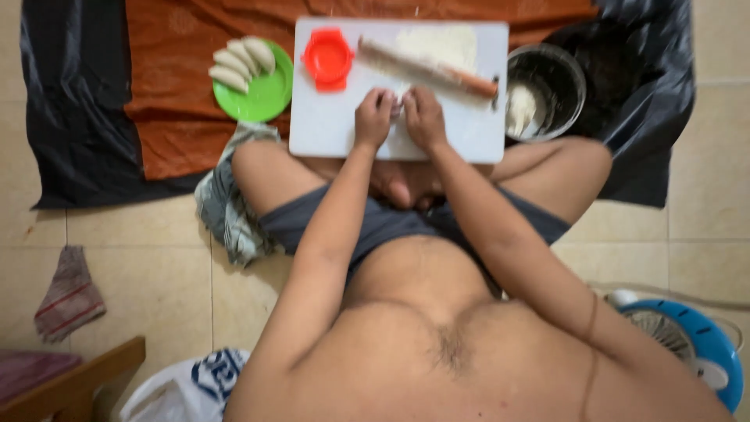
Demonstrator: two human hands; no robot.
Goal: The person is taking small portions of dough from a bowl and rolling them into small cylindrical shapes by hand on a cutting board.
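Left hand (pixel 374 117) and right hand (pixel 424 116) both pinch dough (pixel 398 105) at board (pixel 328 129) center, near roller (pixel 430 69).

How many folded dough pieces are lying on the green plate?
4. They lie side by side on the upper left part of the green plate: one at the lower left, the next, the third, and the last at the upper right. None seems hidden.
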